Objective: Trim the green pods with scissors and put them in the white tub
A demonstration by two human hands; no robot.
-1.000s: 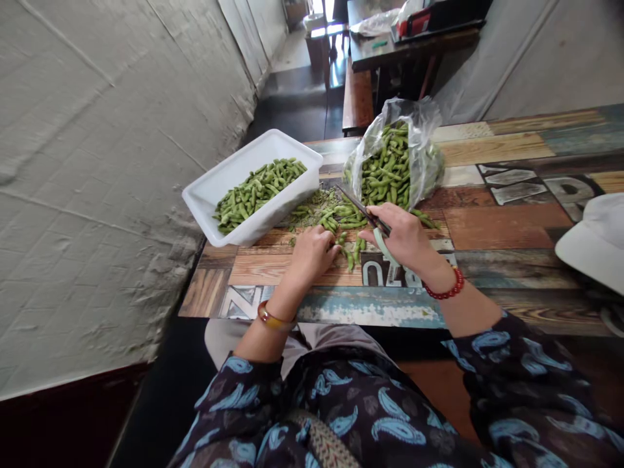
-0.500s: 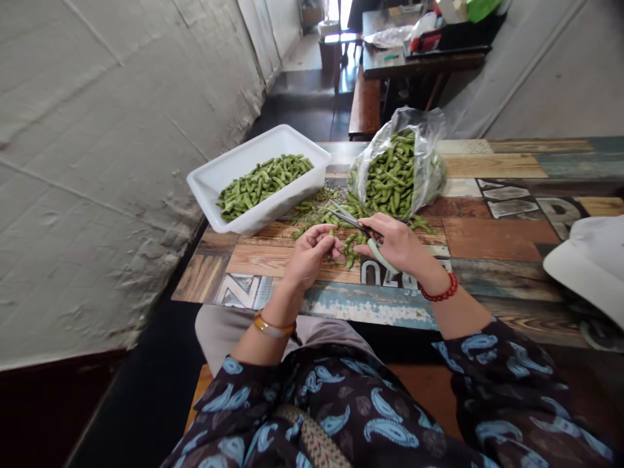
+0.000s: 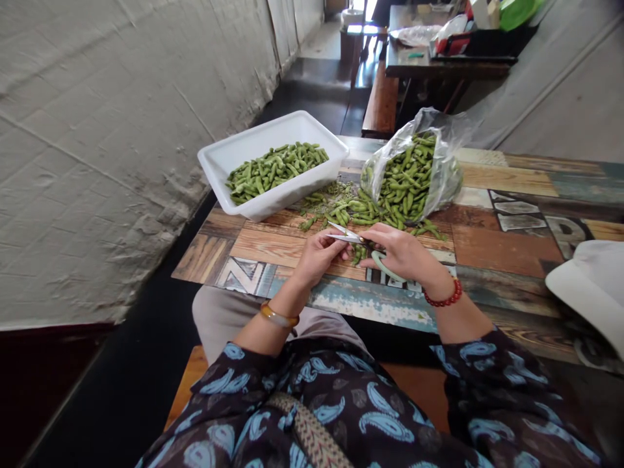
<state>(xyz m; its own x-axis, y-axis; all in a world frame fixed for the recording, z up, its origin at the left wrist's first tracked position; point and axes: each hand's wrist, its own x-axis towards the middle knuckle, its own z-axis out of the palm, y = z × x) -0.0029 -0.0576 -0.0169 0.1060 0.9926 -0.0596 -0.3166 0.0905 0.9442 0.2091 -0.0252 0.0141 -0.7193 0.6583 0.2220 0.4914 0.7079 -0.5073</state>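
Observation:
My left hand (image 3: 318,258) is closed in a pinch in front of the loose pods; a pod showed at its fingertips a moment ago, but the blades now largely hide that spot. My right hand (image 3: 407,255) grips scissors (image 3: 344,236) with pale green handles, their blades parted and reaching over my left fingertips. Just beyond both hands, loose edamame pods (image 3: 359,209) and small trimmings (image 3: 336,190) lie on the table. Behind to the left, a white plastic tub (image 3: 285,199) holds many pods. A clear plastic bag (image 3: 444,185) lies on its side, full of pods, its mouth spilling onto the table.
The patterned wood-plank table (image 3: 502,244) stretches off to the right. A white cap (image 3: 592,286) is at its right edge. A pale rough wall (image 3: 121,162) runs along the left. Farther back stand a bench (image 3: 381,104) and another table (image 3: 414,62) with items on it.
The scissors have come left and lower, so their blades now cross my left fingertips. The view has shifted slightly, with the tub and bag appearing farther right.

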